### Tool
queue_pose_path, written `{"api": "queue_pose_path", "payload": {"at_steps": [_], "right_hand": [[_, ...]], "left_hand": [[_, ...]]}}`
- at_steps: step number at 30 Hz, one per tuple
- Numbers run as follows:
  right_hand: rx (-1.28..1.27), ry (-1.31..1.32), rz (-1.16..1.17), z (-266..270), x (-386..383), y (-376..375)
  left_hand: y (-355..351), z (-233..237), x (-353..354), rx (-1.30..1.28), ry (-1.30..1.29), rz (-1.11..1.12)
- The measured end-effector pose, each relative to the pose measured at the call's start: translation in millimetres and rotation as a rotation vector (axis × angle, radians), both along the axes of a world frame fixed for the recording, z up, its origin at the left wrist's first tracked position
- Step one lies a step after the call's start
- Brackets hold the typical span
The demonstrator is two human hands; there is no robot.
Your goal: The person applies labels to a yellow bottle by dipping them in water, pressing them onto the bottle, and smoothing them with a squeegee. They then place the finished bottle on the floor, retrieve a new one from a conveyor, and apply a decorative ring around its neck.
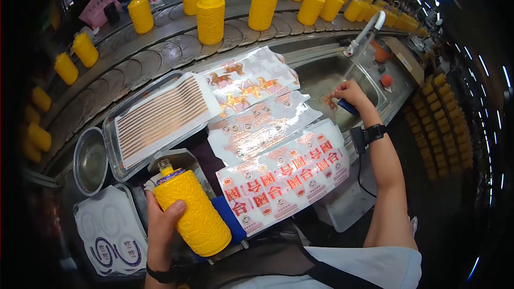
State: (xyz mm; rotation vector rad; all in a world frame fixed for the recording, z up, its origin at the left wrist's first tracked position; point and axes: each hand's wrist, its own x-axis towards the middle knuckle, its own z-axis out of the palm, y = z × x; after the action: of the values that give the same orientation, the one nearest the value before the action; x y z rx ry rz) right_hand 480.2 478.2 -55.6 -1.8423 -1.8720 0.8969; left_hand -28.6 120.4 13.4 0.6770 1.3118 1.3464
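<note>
My left hand point(161, 218) is closed around a yellow embossed bottle point(198, 217), which leans with its neck up and to the left. Patterned trim rings the bottle's shoulder. Over the sink point(307, 77), my right hand point(352, 94) pinches a small brown horse decal point(329, 101) between thumb and fingers. A dark blue piece point(348, 107) shows below that palm, its kind unclear. Sheets of gold horse decals point(243, 96), clear printed decals point(262, 128) and red-lettered decals point(284, 176) lie between my hands.
Yellow bottles point(211, 18) stand along a conveyor of curved plates point(160, 56). A tray point(115, 150) holds a striped decal sheet point(163, 118), beside a metal bowl point(90, 160). Ring decals point(110, 225) lie lower left. A white faucet point(369, 32) arches over the sink; more bottles are stacked right.
</note>
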Motion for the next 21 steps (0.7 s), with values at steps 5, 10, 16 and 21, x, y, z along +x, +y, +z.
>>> {"api": "queue_pose_path", "payload": {"at_steps": [5, 10, 16, 21], "right_hand": [[-0.139, -0.332, -0.08, -53, 43, 3], [-0.442, -0.722, 0.078, -74, 18, 5], [-0.437, -0.64, 0.075, -50, 8, -1], [0.211, -0.531, -0.036, 2, -8, -47]], "left_hand": [[0, -1, -4, -0.009, -0.038, -0.012], [-3, -16, -8, 0.011, 0.021, 0.041], [-3, -14, -7, 0.033, 0.064, 0.041], [-1, -10, -4, 0.001, 0.137, 0.054]]}}
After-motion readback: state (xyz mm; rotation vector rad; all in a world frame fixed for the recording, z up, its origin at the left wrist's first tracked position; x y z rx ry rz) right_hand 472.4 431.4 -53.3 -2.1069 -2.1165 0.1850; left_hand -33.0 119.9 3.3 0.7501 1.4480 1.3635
